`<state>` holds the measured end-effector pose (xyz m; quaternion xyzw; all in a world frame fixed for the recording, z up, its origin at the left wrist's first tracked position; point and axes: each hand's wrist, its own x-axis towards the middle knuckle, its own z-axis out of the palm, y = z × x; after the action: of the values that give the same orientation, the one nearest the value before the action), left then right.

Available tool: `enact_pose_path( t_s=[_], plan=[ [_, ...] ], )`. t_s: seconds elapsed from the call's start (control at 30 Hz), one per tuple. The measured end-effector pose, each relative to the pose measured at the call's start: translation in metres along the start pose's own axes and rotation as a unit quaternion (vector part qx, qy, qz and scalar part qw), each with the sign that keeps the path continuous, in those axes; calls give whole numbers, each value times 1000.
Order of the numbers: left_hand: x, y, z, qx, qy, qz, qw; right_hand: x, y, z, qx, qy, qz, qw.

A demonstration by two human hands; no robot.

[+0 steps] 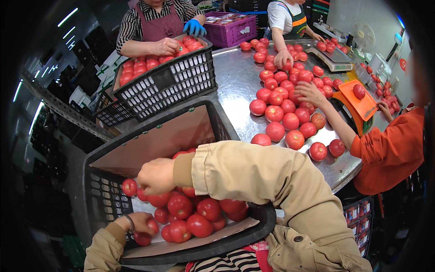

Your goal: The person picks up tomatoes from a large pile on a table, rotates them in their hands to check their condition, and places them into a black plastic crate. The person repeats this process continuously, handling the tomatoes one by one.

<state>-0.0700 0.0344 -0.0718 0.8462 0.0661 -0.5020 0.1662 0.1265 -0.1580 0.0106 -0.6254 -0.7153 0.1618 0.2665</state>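
Observation:
Before me stands a black plastic crate (270,224) lined with brown cardboard (190,127), with red tomatoes (199,225) piled in its near and right part. My left hand (138,222) reaches over the near left wall, fingers curled around a tomato (153,225); another tomato (142,238) lies just under it. My right hand (157,176) crosses the crate with fingers bent downward at a small tomato (142,194). Its fingertips are partly hidden, so its grip on that tomato is unclear. A single tomato (129,187) sits left of it, by the slotted wall.
Many tomatoes (275,113) cover the metal table (234,81) to the right. A co-worker's hand (309,93) reaches among them beside an orange scale (357,98). Another person's hand (283,59) touches tomatoes farther back. Beyond my crate, a gloved co-worker handles a full black crate (166,85).

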Motion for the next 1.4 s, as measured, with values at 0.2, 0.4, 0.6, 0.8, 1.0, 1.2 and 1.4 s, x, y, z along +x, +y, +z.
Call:
enact_pose_path(
  t_s=[0.2, 0.4, 0.6, 0.8, 1.0, 1.2, 1.4],
  plan=[
    [-35, 24, -45, -365, 144, 77, 916, 1, 16, 8, 10, -12, 17, 1000],
    [-54, 44, -56, -576, 229, 229, 750, 4, 7, 17, 69, 5, -29, 997],
    [-56, 36, -54, -617, 214, 256, 713, 6, 2, 25, 136, 39, 15, 990],
    [-57, 34, -57, -652, 184, 257, 689, 11, 9, 30, 307, 54, 39, 949],
    [-58, 28, -58, -625, 196, 224, 722, 14, 8, 24, 502, 22, 116, 857],
    [-54, 30, -55, -609, 189, 201, 744, 17, 13, 22, 621, 12, 167, 766],
    [-56, 43, -54, -598, 199, 209, 748, 15, 13, 22, 616, -22, 213, 758]
  ],
)
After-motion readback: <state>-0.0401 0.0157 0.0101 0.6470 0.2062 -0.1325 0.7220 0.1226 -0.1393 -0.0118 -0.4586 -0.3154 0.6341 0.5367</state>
